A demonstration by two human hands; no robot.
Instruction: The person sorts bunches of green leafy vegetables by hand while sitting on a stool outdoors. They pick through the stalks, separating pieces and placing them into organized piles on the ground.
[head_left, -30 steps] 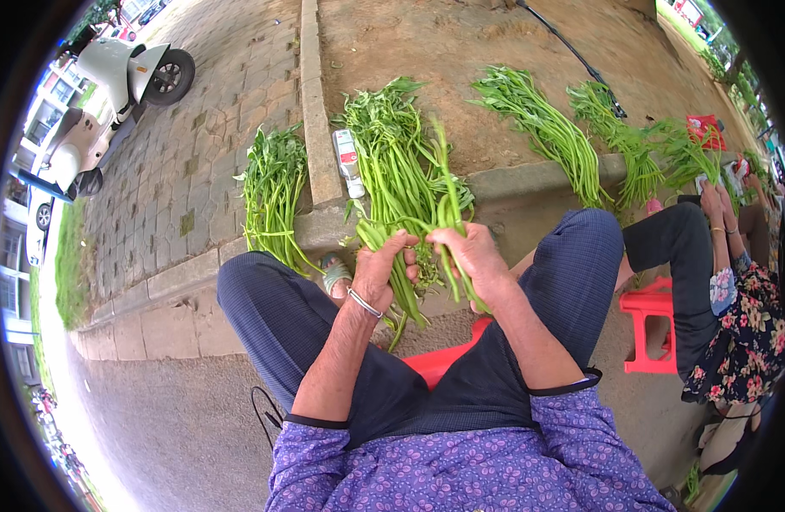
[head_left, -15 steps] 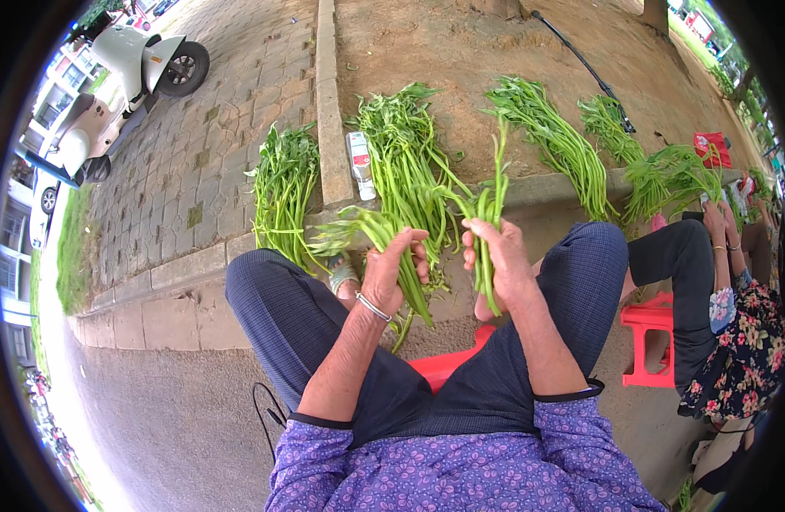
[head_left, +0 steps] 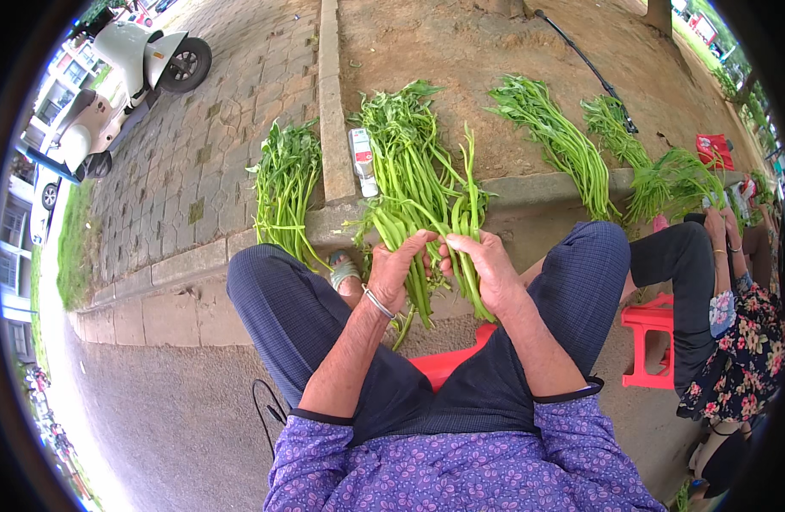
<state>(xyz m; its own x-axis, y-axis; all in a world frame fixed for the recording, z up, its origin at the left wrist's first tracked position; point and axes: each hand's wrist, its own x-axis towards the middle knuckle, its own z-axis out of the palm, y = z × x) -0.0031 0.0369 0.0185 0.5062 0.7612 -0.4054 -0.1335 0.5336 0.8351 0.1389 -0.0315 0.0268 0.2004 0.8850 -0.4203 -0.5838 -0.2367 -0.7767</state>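
My left hand point(head_left: 394, 273) is closed round a small bunch of green stems point(head_left: 394, 229), which look like water spinach. My right hand point(head_left: 488, 275) grips a second bunch point(head_left: 472, 192), its leafy tips pointing away from me. The two hands are almost touching, thumbs towards each other, above the gap between my knees. Just beyond them a large heap of the same greens point(head_left: 401, 128) lies across the kerb. The fingers under the stems are partly hidden.
A bottle-like container point(head_left: 362, 162) lies beside the heap. More greens lie to the left point(head_left: 285, 183) and right point(head_left: 559, 141). At right, a person in a floral top point(head_left: 742, 341) handles greens near a red stool point(head_left: 648, 341). A white scooter point(head_left: 123, 60) stands far left.
My hands have come together: the right moved left, bringing its bunch against the left one. The left bunch has swung from pointing left to pointing more straight ahead.
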